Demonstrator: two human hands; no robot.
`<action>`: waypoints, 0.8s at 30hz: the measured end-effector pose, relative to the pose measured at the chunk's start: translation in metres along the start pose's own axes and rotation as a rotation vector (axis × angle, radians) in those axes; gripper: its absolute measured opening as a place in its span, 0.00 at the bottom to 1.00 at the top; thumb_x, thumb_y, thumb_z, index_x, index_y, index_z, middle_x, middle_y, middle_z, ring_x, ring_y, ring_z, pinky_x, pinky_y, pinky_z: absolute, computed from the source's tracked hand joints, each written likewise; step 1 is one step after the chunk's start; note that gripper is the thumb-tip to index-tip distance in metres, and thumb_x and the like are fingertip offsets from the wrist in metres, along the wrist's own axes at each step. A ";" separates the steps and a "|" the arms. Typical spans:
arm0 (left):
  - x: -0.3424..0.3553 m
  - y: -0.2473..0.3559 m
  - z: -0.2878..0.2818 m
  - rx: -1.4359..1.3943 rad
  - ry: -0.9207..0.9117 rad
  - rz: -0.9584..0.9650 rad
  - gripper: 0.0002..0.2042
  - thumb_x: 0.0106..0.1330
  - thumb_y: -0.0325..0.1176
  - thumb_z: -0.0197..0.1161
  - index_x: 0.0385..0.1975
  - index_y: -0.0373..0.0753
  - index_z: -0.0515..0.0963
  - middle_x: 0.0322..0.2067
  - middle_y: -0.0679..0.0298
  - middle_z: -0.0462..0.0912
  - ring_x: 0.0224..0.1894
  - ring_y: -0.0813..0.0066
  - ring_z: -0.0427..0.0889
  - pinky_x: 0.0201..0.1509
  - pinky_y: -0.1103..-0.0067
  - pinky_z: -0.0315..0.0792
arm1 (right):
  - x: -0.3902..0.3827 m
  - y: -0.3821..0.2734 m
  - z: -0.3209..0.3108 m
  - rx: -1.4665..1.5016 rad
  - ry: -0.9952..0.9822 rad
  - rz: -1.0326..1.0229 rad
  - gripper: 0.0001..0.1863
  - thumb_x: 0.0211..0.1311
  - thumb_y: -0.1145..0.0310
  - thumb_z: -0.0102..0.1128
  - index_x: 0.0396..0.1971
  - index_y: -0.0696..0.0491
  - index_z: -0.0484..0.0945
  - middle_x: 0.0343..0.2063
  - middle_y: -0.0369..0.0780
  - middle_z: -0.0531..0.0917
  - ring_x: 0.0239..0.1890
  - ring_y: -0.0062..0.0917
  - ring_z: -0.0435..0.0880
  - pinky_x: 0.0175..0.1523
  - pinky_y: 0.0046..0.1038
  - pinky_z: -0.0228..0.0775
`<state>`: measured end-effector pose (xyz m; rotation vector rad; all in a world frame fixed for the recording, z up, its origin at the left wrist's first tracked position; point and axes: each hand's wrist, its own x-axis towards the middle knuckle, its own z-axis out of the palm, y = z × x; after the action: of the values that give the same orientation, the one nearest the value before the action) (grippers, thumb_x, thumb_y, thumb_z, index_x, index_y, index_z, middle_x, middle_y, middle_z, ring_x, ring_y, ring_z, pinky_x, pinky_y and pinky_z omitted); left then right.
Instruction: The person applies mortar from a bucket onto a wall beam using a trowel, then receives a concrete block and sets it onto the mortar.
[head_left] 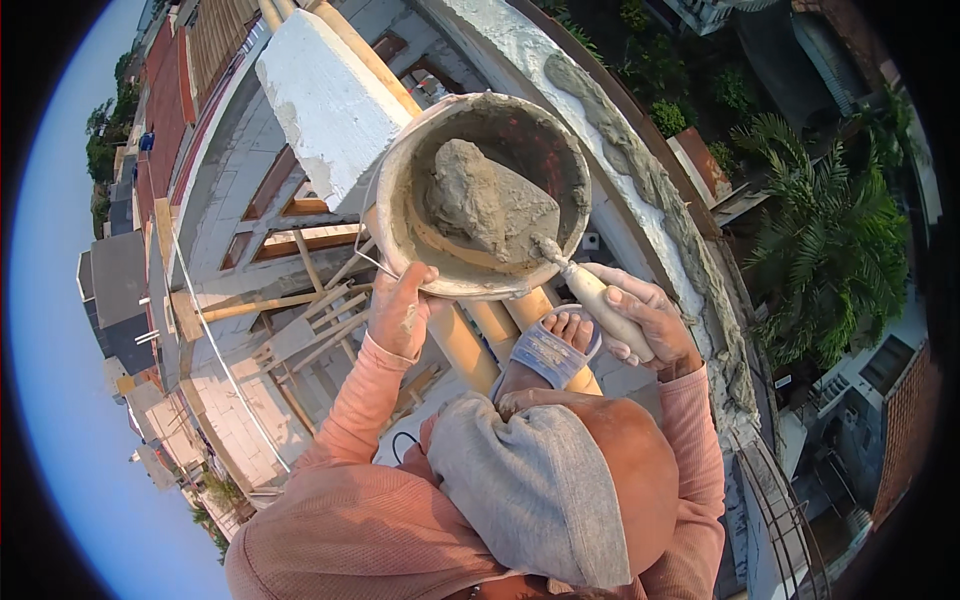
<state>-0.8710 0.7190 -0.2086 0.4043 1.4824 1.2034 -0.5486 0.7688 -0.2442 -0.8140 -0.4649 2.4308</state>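
My left hand (400,309) is closed on the near rim of a round bucket (388,215), whose open mouth faces me. A lump of wet grey mortar (462,195) sits in the bucket, heaped on a trowel. My right hand (643,315) grips the pale handle of that trowel (612,312). Its blade (530,215) lies inside the bucket, partly hidden under the mortar. A thin wire bail (368,255) hangs at the bucket's left side.
Along the right runs a wall top (640,190) with a strip of fresh mortar. A white block (325,105) stands left of the bucket. My sandalled foot (556,345) rests on bamboo poles (467,350). Timber framing (320,310) lies far below, left; a palm (830,230) grows beyond the wall.
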 end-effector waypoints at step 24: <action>-0.027 0.002 -0.061 -0.160 0.201 -0.288 0.25 0.65 0.29 0.56 0.63 0.29 0.65 0.58 0.50 0.76 0.58 0.52 0.81 0.60 0.56 0.82 | 0.246 -0.068 -0.005 -1.734 0.842 -0.502 0.21 0.72 0.61 0.54 0.62 0.46 0.73 0.50 0.52 0.77 0.42 0.55 0.85 0.47 0.50 0.79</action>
<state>-0.9174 0.6709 -0.2017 -0.0410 1.5403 1.1440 -0.6865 0.9666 -0.3270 -1.8140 -2.0415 0.5677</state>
